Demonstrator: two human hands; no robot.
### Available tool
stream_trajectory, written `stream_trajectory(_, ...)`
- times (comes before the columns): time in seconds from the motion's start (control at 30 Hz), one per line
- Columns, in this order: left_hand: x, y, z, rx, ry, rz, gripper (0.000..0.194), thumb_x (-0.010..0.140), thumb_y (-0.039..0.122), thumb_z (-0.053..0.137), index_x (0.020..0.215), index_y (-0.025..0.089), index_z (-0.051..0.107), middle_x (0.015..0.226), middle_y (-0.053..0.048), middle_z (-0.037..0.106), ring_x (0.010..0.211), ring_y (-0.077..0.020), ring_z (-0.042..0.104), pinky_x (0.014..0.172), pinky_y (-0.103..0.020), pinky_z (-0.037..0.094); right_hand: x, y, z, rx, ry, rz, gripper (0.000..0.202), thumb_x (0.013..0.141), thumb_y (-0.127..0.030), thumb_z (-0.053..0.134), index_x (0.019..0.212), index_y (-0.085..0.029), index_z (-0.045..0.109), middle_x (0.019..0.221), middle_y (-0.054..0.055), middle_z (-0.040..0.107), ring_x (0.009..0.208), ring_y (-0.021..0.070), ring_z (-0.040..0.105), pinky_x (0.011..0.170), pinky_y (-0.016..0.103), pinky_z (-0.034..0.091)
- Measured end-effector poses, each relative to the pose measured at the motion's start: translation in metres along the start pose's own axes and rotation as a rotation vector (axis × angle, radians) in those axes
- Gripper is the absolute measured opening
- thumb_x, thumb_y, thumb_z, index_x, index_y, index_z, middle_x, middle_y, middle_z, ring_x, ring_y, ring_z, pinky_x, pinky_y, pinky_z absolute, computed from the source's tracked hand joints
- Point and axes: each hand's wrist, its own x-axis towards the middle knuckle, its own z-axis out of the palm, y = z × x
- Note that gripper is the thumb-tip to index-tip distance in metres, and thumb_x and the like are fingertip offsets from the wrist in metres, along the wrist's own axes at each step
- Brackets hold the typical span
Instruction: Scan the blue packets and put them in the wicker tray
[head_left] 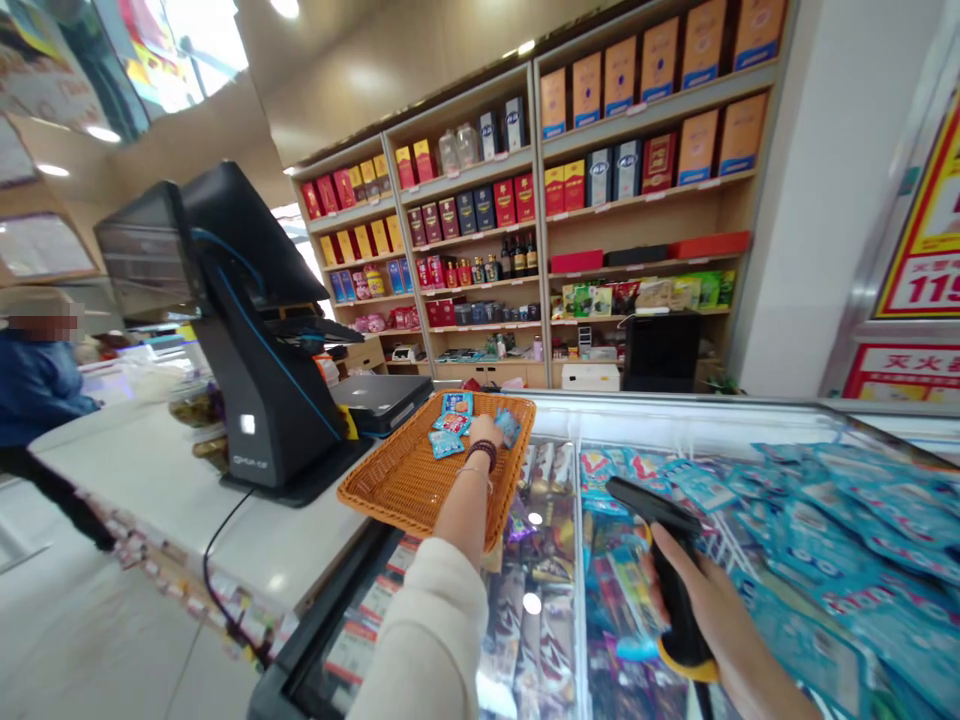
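Note:
My left hand (486,430) reaches into the far part of an orange woven basket (394,490), its fingers closed on a small blue packet (508,428). Next to it in the basket lie several more small packets (448,444), mostly blue, one with red print. A black barcode scanner with yellow trim (654,503) is gripped in my right hand (709,595), above the glass top of the freezer, its head tilted toward the left. The left fingertips are partly hidden by the hand.
A black cash register screen (244,240) stands on the white counter (135,500) at left, a cable trailing from it. Below the glass lie ice creams (540,630) and many blue packs (847,540). Shelves of boxes (510,200) line the back wall. A person in blue (37,370) stands far left.

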Motion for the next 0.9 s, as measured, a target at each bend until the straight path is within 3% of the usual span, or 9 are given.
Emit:
stream_trajectory(0.07, -0.008, -0.016, -0.019, 0.03, 0.006, -0.07, 0.018, 0.079, 0.023, 0.088, 0.076, 0.017, 0.072, 0.093, -0.016, 0.079, 0.114, -0.0347, 0.073, 0.092, -0.034, 0.055, -0.002, -0.002, 0.001, 0.009, -0.009, 0.0, 0.063, 0.059, -0.078, 0.084, 0.081, -0.024, 0.061, 0.053, -0.003, 0.059, 0.035, 0.0129, 0.048, 0.032, 0.028, 0.037)
stream_trajectory(0.23, -0.04, -0.054, -0.068, -0.024, 0.035, -0.153, 0.049, 0.068, 0.021, 0.094, 0.048, 0.022, 0.049, 0.058, -0.005, 0.068, 0.092, -0.0309, 0.077, 0.081, -0.03, 0.053, -0.008, -0.012, 0.005, 0.019, -0.022, 0.017, 0.067, 0.051, -0.078, 0.089, 0.078, -0.024, 0.06, 0.051, -0.003, 0.06, 0.035, 0.0113, 0.047, 0.033, 0.025, 0.037)
stream_trajectory(0.37, -0.067, -0.067, -0.104, -0.202, 0.116, -0.167, 0.048, 0.077, 0.023, 0.09, 0.052, 0.022, 0.049, 0.05, -0.001, 0.059, 0.084, -0.0286, 0.078, 0.076, -0.029, 0.056, -0.009, -0.011, 0.004, 0.029, 0.0, 0.008, 0.069, 0.051, -0.077, 0.09, 0.084, -0.022, 0.065, 0.052, -0.003, 0.061, 0.035, 0.0113, 0.047, 0.031, 0.024, 0.036)
stream_trajectory(0.47, -0.086, -0.058, -0.111, -0.412, 0.149, -0.13, 0.035, 0.085, 0.03, 0.085, 0.067, 0.021, 0.057, 0.061, -0.001, 0.068, 0.083, -0.025, 0.079, 0.075, -0.029, 0.06, -0.01, -0.008, 0.002, 0.04, -0.005, -0.016, 0.064, 0.056, -0.074, 0.089, 0.084, -0.021, 0.066, 0.053, -0.004, 0.061, 0.035, 0.0108, 0.048, 0.032, 0.024, 0.037)
stream_trajectory(0.57, -0.111, -0.036, -0.088, -0.64, 0.093, -0.06, 0.025, 0.088, 0.032, 0.083, 0.081, 0.019, 0.063, 0.072, -0.003, 0.075, 0.082, -0.0218, 0.08, 0.081, -0.031, 0.064, -0.015, -0.011, 0.0, 0.049, -0.028, -0.029, 0.061, 0.057, -0.071, 0.09, 0.084, -0.021, 0.067, 0.053, -0.005, 0.062, 0.036, 0.0105, 0.049, 0.033, 0.023, 0.038)
stream_trajectory(0.73, -0.157, 0.01, -0.007, -0.95, -0.058, 0.022, 0.025, 0.09, 0.038, 0.081, 0.091, 0.018, 0.066, 0.075, -0.004, 0.075, 0.078, -0.023, 0.081, 0.088, -0.04, 0.067, -0.026, -0.021, -0.006, 0.044, -0.054, -0.058, 0.059, 0.059, -0.071, 0.089, 0.079, -0.021, 0.065, 0.054, -0.004, 0.063, 0.036, 0.0097, 0.049, 0.033, 0.022, 0.038)
stream_trajectory(0.9, -0.184, 0.039, 0.063, -1.162, -0.091, 0.025, 0.036, 0.086, 0.045, 0.083, 0.102, 0.02, 0.064, 0.075, -0.002, 0.073, 0.082, -0.026, 0.082, 0.093, -0.044, 0.065, -0.03, -0.03, -0.011, 0.062, -0.085, -0.076, 0.059, 0.06, -0.071, 0.089, 0.084, -0.021, 0.067, 0.054, -0.005, 0.061, 0.036, 0.0104, 0.048, 0.033, 0.023, 0.037)
